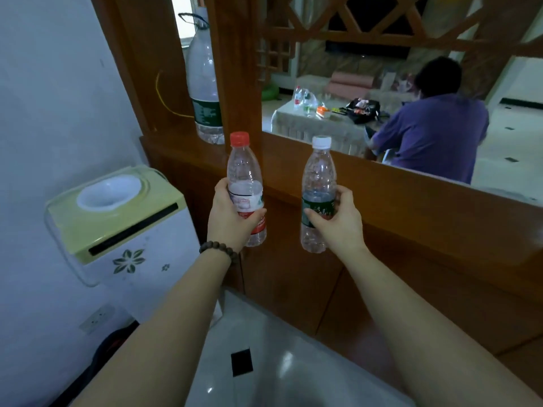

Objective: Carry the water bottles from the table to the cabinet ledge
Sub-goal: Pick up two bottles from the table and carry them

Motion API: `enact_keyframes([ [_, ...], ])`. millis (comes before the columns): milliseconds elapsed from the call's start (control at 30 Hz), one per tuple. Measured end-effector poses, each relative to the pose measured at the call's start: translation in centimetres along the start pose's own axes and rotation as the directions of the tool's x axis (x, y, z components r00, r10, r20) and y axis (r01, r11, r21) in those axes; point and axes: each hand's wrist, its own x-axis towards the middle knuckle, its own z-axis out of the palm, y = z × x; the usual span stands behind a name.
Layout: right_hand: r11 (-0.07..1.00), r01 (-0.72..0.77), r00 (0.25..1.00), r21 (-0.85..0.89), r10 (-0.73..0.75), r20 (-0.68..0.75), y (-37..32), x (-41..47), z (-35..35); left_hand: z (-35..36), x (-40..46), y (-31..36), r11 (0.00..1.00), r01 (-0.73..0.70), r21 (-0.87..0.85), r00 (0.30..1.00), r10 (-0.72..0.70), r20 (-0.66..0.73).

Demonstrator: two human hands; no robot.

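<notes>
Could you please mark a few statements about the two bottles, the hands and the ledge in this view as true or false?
1. The left hand holds the red-capped bottle. True.
2. The white-capped bottle already stands on the cabinet ledge. False: the right hand holds it in the air in front of the ledge.
3. Both held bottles are upright. True.
4. The large bottle on the ledge lies on its side. False: it stands upright.
5. A beaded bracelet is on the right wrist. False: it is on the left wrist.
</notes>
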Motion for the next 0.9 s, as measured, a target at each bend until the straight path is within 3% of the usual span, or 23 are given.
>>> enact_keyframes([
  [200, 0.988, 0.126, 0.990, 0.085, -0.131, 0.053, -0.2, 12.6, 2.7, 3.4, 8.9, 0.3, 0.999, -0.051, 0.008, 0.991, 0.051, -0.125],
  [500, 0.956, 0.232, 0.931, 0.178, -0.272, 0.245, 0.5, 27.1, 7.6, 8.1, 19.0, -0.4, 0.995, 0.070, 0.066, 0.938, -0.043, -0.345],
  [900, 0.951, 0.155, 0.891, 0.269, -0.252, 0.376, 1.3, 36.7, 14.0, 12.5, 26.3, -2.2, 0.982, 0.187, 0.040, 0.913, -0.158, -0.377],
])
